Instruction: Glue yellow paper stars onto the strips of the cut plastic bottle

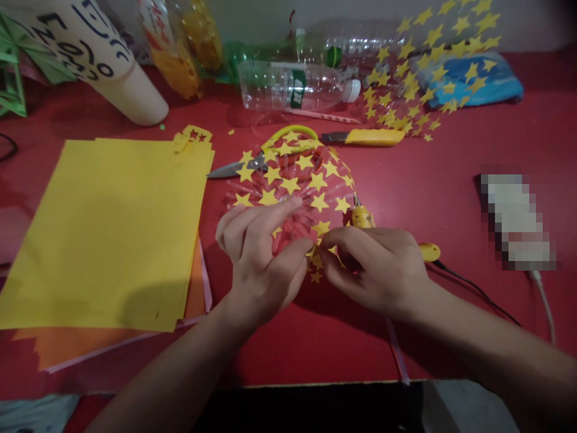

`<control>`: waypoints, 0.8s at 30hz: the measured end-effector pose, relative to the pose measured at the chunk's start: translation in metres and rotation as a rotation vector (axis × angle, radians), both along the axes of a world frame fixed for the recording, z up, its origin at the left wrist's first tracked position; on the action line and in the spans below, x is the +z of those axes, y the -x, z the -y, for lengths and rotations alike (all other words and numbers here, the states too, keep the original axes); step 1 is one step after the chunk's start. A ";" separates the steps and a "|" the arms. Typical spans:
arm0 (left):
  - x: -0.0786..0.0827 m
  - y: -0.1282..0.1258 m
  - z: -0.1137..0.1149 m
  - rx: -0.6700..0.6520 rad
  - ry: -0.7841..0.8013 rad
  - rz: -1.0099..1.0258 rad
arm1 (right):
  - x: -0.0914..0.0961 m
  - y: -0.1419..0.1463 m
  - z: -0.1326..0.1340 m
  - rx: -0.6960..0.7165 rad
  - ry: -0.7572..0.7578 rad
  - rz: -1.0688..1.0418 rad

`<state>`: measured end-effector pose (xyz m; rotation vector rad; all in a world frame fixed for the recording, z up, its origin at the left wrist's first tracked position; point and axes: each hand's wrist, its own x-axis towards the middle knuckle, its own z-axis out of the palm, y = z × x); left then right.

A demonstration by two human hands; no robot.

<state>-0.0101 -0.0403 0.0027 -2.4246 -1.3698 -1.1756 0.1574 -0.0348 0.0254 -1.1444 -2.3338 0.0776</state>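
A clear plastic piece cut into spread strips (pixel 293 180) lies on the red table (pixel 451 180), covered with small yellow paper stars. My left hand (pixel 259 255) curls over its near edge, thumb and fingers closed on the strips. My right hand (pixel 376 264) is beside it, fingers pinched at the edge where a few stars sit. A yellow glue gun (pixel 363 216) lies just behind my right hand, its cable running off to the right.
A stack of yellow and orange paper (pixel 112 228) lies at left. Scissors (pixel 252 162) and a yellow utility knife (pixel 365 138) lie behind the piece. Clear plastic bottles (pixel 293 84), a second star-covered piece (pixel 406 78) and a white cone (pixel 112 66) stand at the back.
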 end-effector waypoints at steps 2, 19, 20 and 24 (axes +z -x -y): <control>-0.001 -0.001 -0.001 0.007 -0.015 0.007 | 0.000 0.000 0.000 -0.002 -0.003 -0.004; -0.005 -0.001 -0.004 0.014 -0.056 0.035 | 0.007 -0.001 -0.002 0.001 0.261 -0.081; -0.005 -0.001 -0.003 0.012 -0.052 0.036 | 0.008 -0.001 -0.002 0.008 0.279 -0.092; -0.004 -0.001 -0.002 -0.002 0.000 0.054 | 0.010 -0.002 -0.004 0.024 0.346 -0.117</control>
